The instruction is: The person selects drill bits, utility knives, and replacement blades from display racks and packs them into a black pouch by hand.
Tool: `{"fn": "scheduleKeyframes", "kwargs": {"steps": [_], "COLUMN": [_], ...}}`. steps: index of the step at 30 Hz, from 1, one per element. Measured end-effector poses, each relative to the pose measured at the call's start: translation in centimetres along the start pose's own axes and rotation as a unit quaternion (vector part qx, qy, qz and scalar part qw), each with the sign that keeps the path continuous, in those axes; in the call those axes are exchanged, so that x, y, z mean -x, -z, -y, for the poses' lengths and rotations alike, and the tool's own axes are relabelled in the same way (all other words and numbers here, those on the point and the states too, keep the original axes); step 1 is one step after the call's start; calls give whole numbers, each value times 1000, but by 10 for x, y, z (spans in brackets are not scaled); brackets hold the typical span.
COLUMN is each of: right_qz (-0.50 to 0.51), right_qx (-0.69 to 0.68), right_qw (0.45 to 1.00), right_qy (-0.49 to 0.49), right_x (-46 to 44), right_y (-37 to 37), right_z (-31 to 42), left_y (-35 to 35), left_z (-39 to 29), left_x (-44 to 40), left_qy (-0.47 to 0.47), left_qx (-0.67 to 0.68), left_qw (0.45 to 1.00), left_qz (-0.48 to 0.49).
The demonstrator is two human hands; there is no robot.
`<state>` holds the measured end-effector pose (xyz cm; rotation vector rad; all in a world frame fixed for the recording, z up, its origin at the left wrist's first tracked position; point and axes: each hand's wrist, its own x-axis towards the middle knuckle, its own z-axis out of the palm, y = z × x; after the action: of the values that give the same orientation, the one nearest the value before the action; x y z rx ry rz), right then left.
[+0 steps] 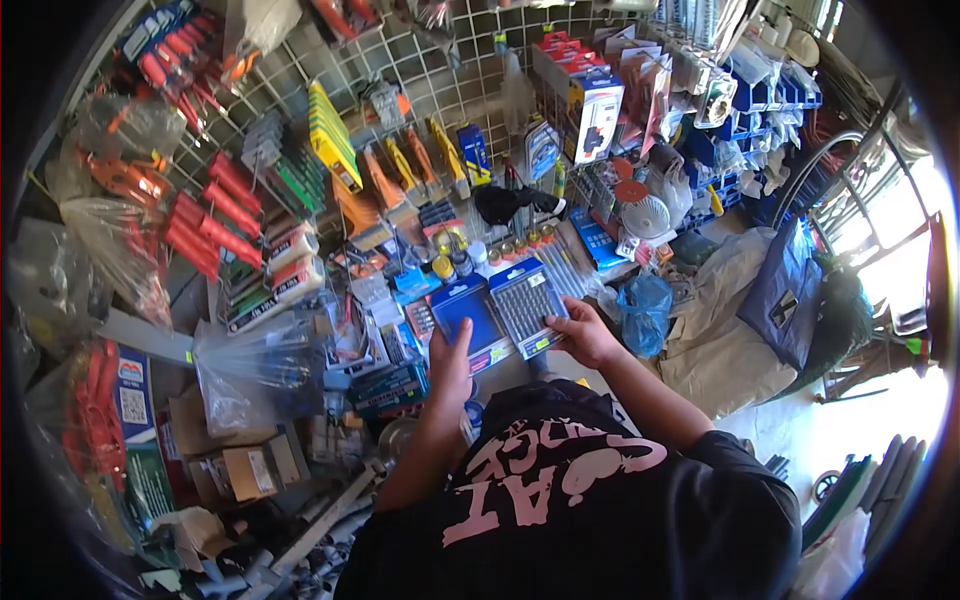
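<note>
My left hand (pixel 451 362) is closed on the lower left edge of a flat blue pack (pixel 472 318), its thumb lying on the front. My right hand (pixel 587 335) grips a drill bit set (pixel 526 303) in a blue-edged hanging pack, thumb on its right side. Rows of grey bits show through the front of that pack. Side by side, the two packs tilt toward me in front of my chest. What fills the left pack is too dark to make out.
Beyond the packs, a wire grid (pixel 440 75) carries hanging tools, among them red-handled ones (pixel 193 235) and a yellow pack (pixel 333 135). Blue bins (pixel 755 90) hang at the back right. A blue plastic bag (pixel 643 312) lies right of my hands; cardboard boxes (pixel 247 470) stand lower left.
</note>
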<state>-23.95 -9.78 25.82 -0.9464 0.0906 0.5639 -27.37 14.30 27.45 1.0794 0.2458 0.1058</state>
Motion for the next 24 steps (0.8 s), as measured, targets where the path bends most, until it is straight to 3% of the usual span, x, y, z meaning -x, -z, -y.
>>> {"fn": "scheduleKeyframes", "kwargs": {"steps": [2, 5, 8, 16, 24], "right_qz": [-3, 19, 61, 92, 106], "right_qx": [-57, -39, -52, -62, -54], "right_qw": [998, 996, 985, 955, 964], "right_qy": [32, 79, 153, 275, 236], "right_x": [-11, -39, -72, -171, -230], "right_y": [-1, -3, -21, -69, -77], "right_z": [20, 57, 97, 192, 216], "left_y": [5, -3, -14, -49, -52], "left_z": [-9, -28, -49, -86, -113], "left_x": [-14, -34, -50, -89, -117], "left_qy": [31, 38, 52, -46, -101], "left_qx": [23, 63, 124, 104, 85], "left_qw": [999, 997, 989, 992, 990], "left_qz": [0, 2, 57, 62, 49]}}
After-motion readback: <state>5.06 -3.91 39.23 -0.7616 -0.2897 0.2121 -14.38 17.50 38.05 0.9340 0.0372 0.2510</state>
